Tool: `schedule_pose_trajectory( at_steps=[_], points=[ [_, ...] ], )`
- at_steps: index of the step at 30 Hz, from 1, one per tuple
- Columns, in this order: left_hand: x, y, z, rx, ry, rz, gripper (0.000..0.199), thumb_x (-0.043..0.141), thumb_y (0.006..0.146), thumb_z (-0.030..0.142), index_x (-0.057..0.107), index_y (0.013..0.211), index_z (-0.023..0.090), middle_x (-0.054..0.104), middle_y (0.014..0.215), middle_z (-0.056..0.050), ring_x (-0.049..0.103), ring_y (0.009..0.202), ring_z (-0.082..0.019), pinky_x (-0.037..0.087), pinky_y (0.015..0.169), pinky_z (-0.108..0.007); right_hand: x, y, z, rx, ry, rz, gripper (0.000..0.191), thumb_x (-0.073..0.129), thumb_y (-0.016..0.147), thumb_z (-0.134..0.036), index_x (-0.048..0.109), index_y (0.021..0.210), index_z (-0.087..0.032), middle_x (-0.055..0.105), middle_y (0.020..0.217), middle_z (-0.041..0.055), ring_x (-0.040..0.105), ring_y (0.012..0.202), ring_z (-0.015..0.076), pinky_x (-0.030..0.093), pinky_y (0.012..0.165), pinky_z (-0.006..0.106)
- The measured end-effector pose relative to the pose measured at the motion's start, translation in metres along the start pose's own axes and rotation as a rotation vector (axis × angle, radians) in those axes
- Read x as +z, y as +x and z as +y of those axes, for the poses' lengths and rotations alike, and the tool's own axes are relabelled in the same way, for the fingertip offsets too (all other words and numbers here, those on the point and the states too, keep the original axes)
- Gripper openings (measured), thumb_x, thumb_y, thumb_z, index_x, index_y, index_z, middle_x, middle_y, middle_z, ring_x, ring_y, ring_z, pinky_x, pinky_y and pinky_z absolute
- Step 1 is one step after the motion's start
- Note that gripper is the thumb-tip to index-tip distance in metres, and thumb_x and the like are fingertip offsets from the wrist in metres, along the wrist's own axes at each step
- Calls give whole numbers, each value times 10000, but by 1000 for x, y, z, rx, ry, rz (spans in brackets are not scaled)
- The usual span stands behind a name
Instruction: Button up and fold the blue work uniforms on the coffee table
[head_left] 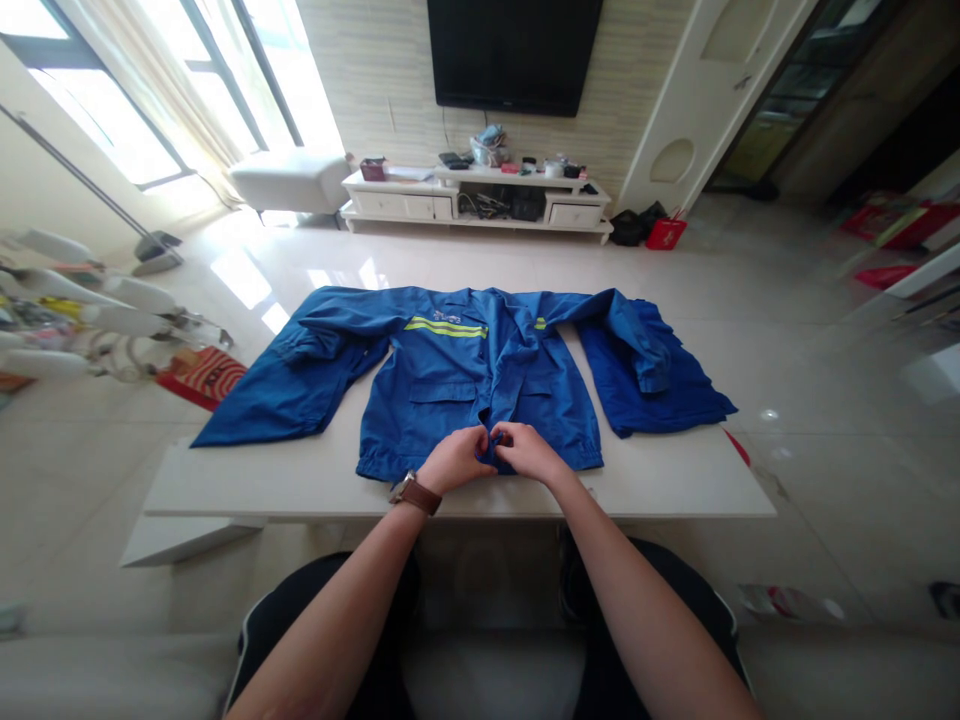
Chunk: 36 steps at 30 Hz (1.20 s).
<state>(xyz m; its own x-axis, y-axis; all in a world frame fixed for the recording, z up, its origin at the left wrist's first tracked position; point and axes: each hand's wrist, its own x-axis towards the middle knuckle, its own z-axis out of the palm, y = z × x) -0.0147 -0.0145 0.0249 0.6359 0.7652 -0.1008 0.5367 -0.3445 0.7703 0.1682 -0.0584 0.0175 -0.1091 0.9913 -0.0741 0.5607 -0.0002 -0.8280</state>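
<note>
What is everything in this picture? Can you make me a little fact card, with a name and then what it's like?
Jacket: blue, yellow-green stripes, spread out
Table: white, under the jacket
Left hand: pinching the jacket's front, low down
Right hand: pinching there too, close beside the left
Watch: brown strap, worn on the left
Darker blue cloth: partly under the jacket
TV: black
Red bag: on the floor

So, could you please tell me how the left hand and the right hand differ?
The left hand has a watch with a brown strap at its wrist; the right hand has none. The left hand is on the left side of the jacket's front opening, the right hand on the right. Both have bent fingers gripping the fabric near the hem.
</note>
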Motion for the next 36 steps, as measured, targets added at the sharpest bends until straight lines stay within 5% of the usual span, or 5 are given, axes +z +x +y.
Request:
schedule_pose_trajectory(
  at_steps=[7,18,22,27,36],
  points=[
    [-4,0,5,5,50,75,83,587,767,114,616,805,182,626,750,-3,522,693,-152,323,649,-274,0,3,-3,17,-78,64,174,563,844,-146,713,892,-221,716,815,2,601,722,155,401,695,245],
    [-25,1,-7,-173,86,-65,223,764,724,185,696,935,161,678,755,-10,611,717,-178,402,664,-264,6,5,-5,49,81,212,276,653,800,-176,652,1070,-229,725,908,0,663,750,154,492,716,252],
    [-24,0,-15,-257,136,-49,173,768,699,203,718,861,166,700,776,-31,627,733,-188,416,668,-263,5,3,-5,55,38,140,227,655,757,-111,640,957,-218,719,948,3,666,768,150,495,725,254],
    [-19,2,-16,-186,158,-86,92,663,697,96,688,750,167,687,748,-29,608,725,-177,383,655,-262,10,-3,-6,-3,-146,-43,302,790,701,-157,643,960,-211,712,985,15,663,913,194,460,778,261],
    [-19,7,-5,-45,-8,-9,258,577,870,318,518,655,187,543,629,13,453,628,-137,296,609,-277,17,-8,-28,28,-499,75,116,535,983,-290,609,1020,-210,715,1056,82,662,935,213,387,734,283]
  ],
)
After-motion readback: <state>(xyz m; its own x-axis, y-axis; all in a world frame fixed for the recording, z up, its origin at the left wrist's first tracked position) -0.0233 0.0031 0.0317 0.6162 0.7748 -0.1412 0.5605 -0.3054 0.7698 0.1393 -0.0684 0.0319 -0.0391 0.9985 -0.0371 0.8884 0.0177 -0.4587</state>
